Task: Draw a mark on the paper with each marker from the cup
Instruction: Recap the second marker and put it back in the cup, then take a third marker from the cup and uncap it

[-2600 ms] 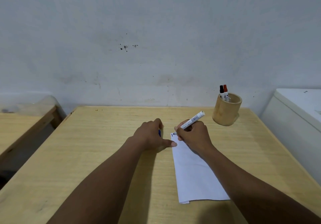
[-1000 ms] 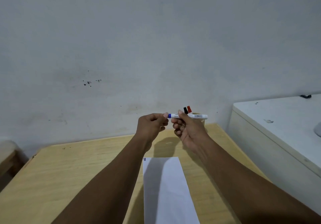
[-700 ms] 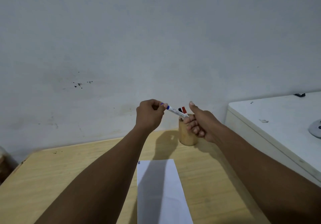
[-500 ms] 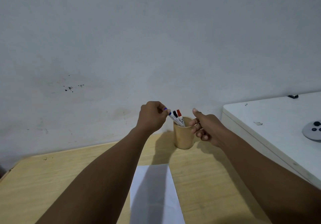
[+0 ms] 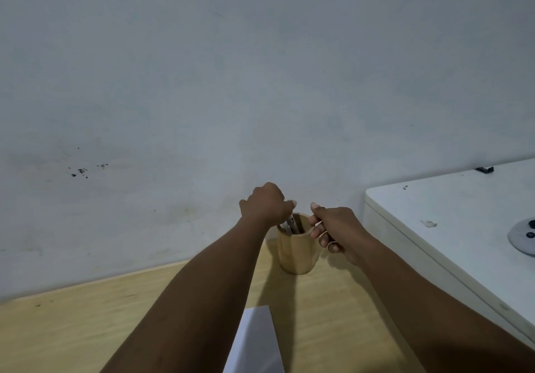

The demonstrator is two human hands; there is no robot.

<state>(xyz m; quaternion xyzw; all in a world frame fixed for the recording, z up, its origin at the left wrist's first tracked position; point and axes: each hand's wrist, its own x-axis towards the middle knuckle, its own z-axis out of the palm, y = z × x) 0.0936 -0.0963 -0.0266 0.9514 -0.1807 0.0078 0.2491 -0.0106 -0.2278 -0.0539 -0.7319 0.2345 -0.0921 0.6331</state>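
Note:
A tan wooden cup (image 5: 298, 254) stands on the table near the wall. White marker barrels (image 5: 291, 225) lean inside it, and their caps are hidden by my fingers. My left hand (image 5: 266, 204) hovers directly over the cup's left rim, with its fingers closed on the top of a marker that reaches down into the cup. My right hand (image 5: 333, 228) is beside the cup's right rim, thumb raised and fingers loosely curled, holding nothing. The white paper (image 5: 257, 341) lies on the table between my forearms, and its marked end is hidden under my left arm.
The light wooden table (image 5: 72, 323) runs back to a pale grey wall. A white cabinet top (image 5: 448, 228) rises at the right, close to my right arm. On it lies a grey round object (image 5: 524, 235).
After marking the paper, I capped the blue marker with both hands. My left hand carried it to the cup and lowered it in. My right hand let go and moved beside the cup.

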